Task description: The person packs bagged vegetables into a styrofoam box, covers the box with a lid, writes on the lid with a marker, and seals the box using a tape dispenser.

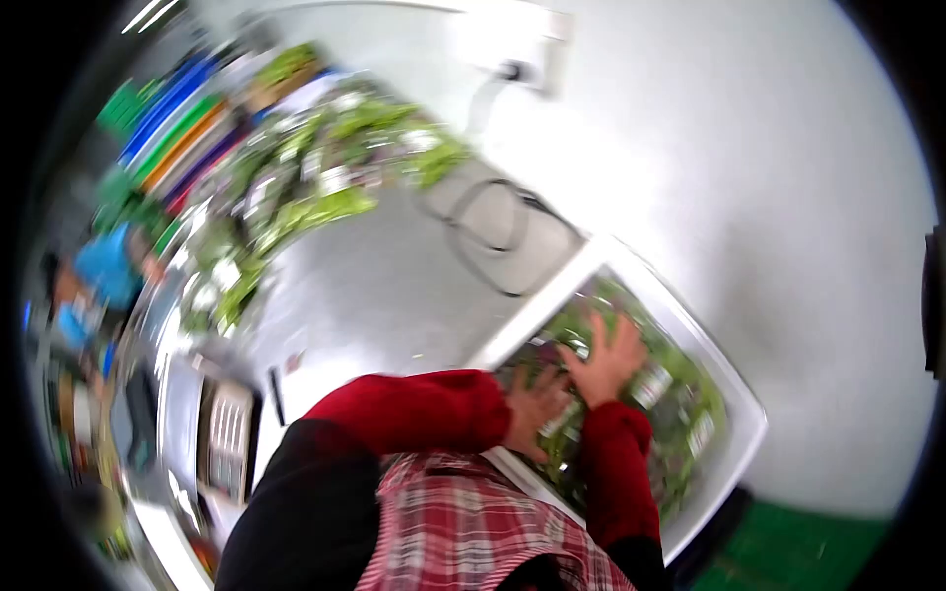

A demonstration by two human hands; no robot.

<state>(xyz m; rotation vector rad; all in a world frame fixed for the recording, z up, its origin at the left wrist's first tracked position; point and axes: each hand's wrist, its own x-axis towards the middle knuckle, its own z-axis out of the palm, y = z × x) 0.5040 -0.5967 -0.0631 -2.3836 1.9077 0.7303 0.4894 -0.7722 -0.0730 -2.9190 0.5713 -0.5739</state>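
Note:
A white plastic crate (734, 394) sits in front of me, tilted in view and filled with clear bags of leafy greens (680, 404), some with white labels. My left hand (537, 407) lies on the bags near the crate's near-left side, its fingers spread. Beside it, a little farther in, my right hand (608, 362) presses flat on the greens with fingers apart. Both hands touch the bags' tops and grasp nothing that I can see. Motion blur softens the picture.
More bagged greens (325, 167) are heaped across the far side of the steel table (374, 286). A black cable (503, 241) loops near the wall. Stacked coloured crates (177, 128) stand behind. At left are a scale-like device (229, 438) and a person in blue (106, 266).

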